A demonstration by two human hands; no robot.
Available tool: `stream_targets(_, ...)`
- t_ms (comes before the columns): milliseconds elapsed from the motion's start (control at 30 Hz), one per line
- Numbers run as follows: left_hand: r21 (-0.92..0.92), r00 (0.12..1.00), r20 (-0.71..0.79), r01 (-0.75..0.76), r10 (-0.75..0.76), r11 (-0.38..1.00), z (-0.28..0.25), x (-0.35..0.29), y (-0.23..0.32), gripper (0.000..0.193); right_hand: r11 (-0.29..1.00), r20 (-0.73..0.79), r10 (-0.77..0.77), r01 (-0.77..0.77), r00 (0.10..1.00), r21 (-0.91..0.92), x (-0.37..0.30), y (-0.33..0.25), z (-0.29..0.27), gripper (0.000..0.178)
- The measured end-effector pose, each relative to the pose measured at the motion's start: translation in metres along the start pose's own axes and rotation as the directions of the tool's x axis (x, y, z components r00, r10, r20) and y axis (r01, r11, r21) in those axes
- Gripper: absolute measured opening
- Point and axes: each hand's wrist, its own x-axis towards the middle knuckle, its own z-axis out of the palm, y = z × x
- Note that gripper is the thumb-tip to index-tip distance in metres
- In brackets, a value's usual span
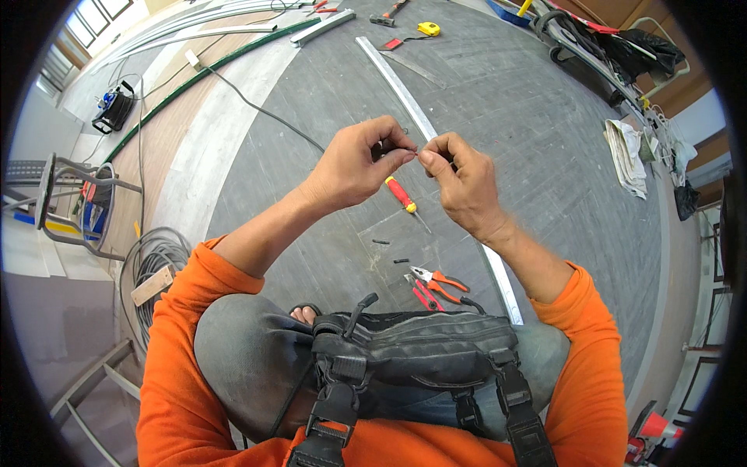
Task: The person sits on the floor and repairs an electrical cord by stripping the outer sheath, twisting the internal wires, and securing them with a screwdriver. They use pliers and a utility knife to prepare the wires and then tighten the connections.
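Note:
My left hand (359, 162) and my right hand (468, 185) meet fingertip to fingertip over the floor, each closed in a pinch. A grey cable (268, 114) runs from the upper left to the left hand, which appears to grip its end. Between the fingertips is something thin and dark, too small to tell; the right fingers pinch it. Below the hands lie a red and yellow screwdriver (401, 194), orange-handled pliers (440, 285), a red-handled hand tool (422, 293) and two short black pieces, one (380, 242) nearer the screwdriver.
A long metal profile (401, 92) passes under my right arm. Farther off lie a hammer (387, 14) and yellow tape measure (428, 29). At left are a cable coil (159, 261), a black reel (115, 107) and a green hose-like strip (175, 92). A loaded cart (591, 62) stands far right.

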Motion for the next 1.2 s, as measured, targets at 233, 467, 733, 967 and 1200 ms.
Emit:
stream_targets(233,0.329,0.894,-0.099,-0.385,0.437,0.863,-0.003,0.0,-0.014,0.01,0.491,0.443,0.542,-0.697,0.714,0.522,0.008,-0.024,-0.009,0.016)
stream_targets(467,0.039,0.995,-0.083,-0.06,0.063,0.997,-0.003,0.001,-0.007,0.014,0.865,-0.037,-0.423,0.391,0.906,-0.314,0.011,-0.009,-0.013,0.012)
stream_targets(733,0.01,0.997,0.019,0.075,-0.075,0.997,-0.004,-0.001,-0.002,0.014,0.818,0.011,-0.465,0.434,0.885,-0.377,0.007,-0.002,-0.007,0.013)
stream_targets(967,0.088,0.999,-0.037,-0.017,0.02,0.996,0.0,0.0,-0.005,0.009,0.905,0.281,0.345,-0.397,0.896,0.156,0.014,-0.001,-0.016,0.012)
stream_targets(1200,0.184,1.0,0.01,-0.029,0.028,0.983,0.001,0.001,-0.004,0.012,0.744,0.126,-0.518,0.518,0.846,-0.422,0.022,-0.018,-0.02,0.015)
